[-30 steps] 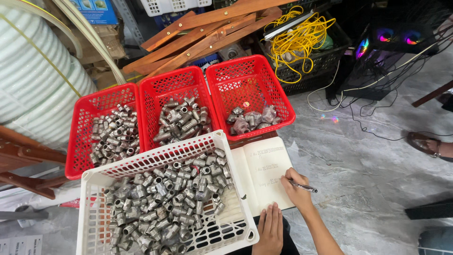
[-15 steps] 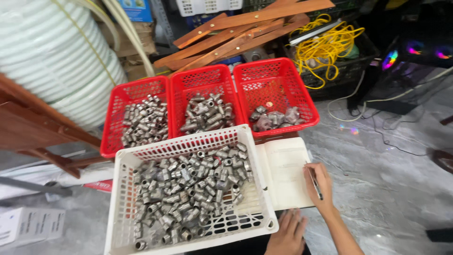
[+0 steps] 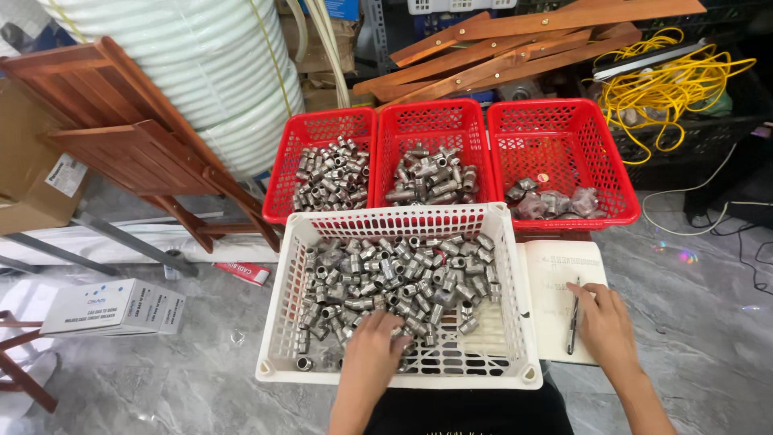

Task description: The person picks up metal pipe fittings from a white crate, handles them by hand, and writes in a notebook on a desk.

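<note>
Sorting fittings: left hand (image 3: 372, 346) reaches, fingers spread, into the full white basket (image 3: 515, 314); right hand (image 3: 602, 318) grips a pen (image 3: 572, 322); red baskets (image 3: 515, 121) partly filled.

My left hand (image 3: 372, 342) reaches forward from the lower edge, palm down, fingers curled and spread at the tips; my right hand (image 3: 604, 322) lies palm down to the right, fingers extended together, bare forearm angled back toward my body

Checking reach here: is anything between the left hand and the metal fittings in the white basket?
Nothing visible. The left hand is already inside the white basket, resting on the metal fittings. The right hand holds a pen on the notebook beside it.
</note>
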